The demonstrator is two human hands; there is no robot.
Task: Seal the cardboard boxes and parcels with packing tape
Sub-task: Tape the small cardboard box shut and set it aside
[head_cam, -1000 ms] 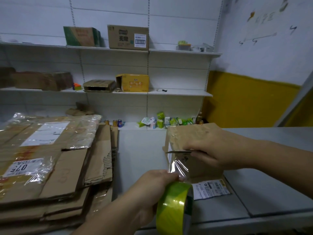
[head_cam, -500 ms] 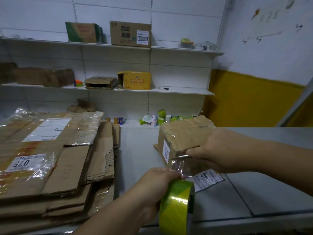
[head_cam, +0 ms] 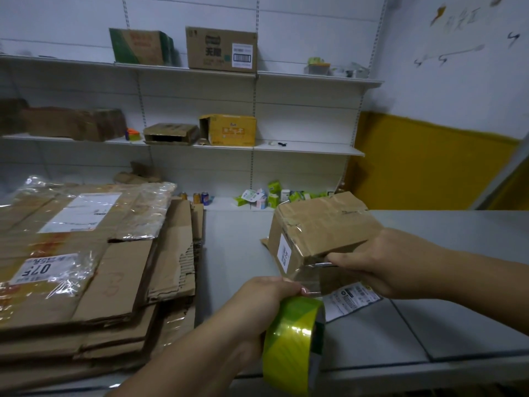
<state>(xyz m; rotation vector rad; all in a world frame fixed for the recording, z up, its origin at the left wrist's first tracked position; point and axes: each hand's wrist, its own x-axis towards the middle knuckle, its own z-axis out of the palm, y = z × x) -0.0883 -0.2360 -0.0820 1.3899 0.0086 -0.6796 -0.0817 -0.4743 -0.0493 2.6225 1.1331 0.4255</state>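
Tape roll (head_cam: 290, 338) beneath left fingers (head_cam: 287, 285)

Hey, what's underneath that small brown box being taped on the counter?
A white shipping label lies on the grey counter at the box's near edge. Whether it runs further beneath is hidden by the box and the right hand.

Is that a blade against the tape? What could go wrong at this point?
The metal blade in the right hand meets the stretched tape strip close to the left hand gripping the tape roll; a slip might nick it. Once cut, the loose strip could curl onto itself or catch the shipping label beside the small box.
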